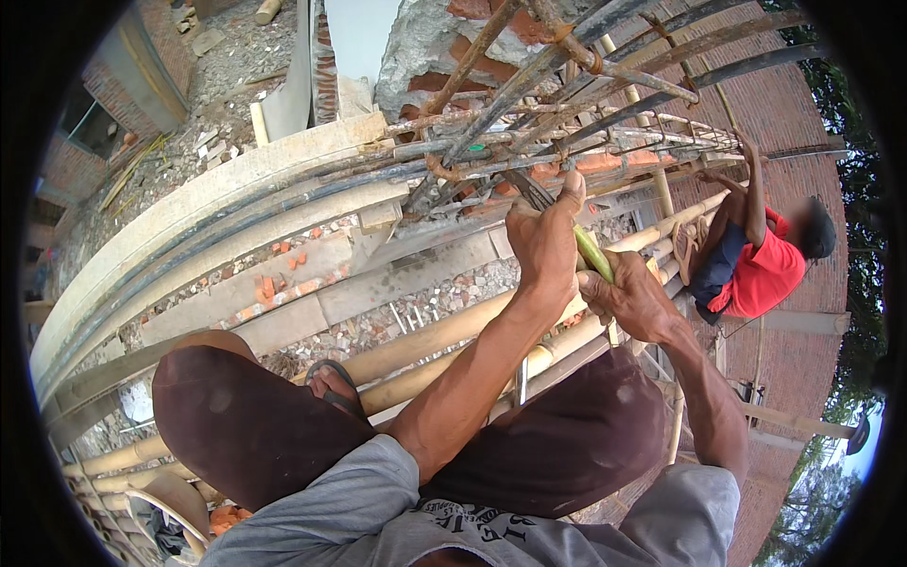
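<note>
A pair of pincers (593, 253) with green handles and a dark metal head is held out in front of me. My left hand (545, 241) is closed round it near the head, thumb up along the side. My right hand (631, 298) closes on the handle ends, lower and to the right. The pincers' head reaches to the rebar cage (453, 156), next to a bent, rusty stirrup. Whether the jaws bite on a tie wire there is too small to tell.
Bamboo poles (444, 326) run beneath me, above rubble. A long board (217, 180) lies along the bars at left. Broken brick and concrete (425, 66) stand behind the cage. At right, a co-worker in a red shirt (761, 279) squats with raised arms at the bars.
</note>
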A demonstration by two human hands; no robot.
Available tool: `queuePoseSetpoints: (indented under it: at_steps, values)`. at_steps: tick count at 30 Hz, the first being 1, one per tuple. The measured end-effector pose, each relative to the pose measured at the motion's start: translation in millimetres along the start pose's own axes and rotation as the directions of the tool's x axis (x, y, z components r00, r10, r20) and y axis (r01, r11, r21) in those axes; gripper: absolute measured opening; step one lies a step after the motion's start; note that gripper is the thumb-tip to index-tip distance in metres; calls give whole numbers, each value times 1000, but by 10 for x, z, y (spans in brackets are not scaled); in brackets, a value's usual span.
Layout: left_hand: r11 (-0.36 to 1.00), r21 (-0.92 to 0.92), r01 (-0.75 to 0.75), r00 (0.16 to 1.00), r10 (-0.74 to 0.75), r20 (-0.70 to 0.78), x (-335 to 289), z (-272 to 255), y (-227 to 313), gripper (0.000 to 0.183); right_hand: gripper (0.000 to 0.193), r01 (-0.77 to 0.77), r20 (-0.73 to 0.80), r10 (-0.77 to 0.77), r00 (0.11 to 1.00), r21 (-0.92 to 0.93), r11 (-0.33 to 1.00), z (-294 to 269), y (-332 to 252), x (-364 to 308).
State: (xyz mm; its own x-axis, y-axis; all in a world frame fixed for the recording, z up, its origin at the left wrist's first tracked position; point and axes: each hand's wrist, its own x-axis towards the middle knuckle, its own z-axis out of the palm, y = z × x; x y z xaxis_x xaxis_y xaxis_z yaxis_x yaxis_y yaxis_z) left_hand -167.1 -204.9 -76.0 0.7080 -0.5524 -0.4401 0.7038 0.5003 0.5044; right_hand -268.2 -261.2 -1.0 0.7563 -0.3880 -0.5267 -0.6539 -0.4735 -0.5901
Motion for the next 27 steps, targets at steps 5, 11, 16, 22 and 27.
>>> queuePoseSetpoints:
  at_steps: [5, 11, 16, 22, 27]
  values:
    - [943, -238, 234, 961, -188, 203, 42, -188, 76, 21, 45, -407, 474, 9, 880, 745, 529, -135, 265, 58]
    - [871, -383, 309, 901, -138, 411, 130, -287, -26, 24, 44, -130, 174, 61, 983, 421, 898, -115, 325, 56]
    - [839, -402, 365, 795, -57, 603, 245, -454, -60, 38, 48, -194, 270, 54, 961, 525, 828, -212, 235, 82]
    - [619, -491, 613, 676, -90, 731, 242, -468, -108, 38, 47, -189, 255, 92, 963, 388, 902, -284, -45, 50]
    - [684, -493, 538, 679, -5, 734, 253, -360, -88, 27, 48, -88, 79, 76, 994, 167, 982, -149, -23, -17]
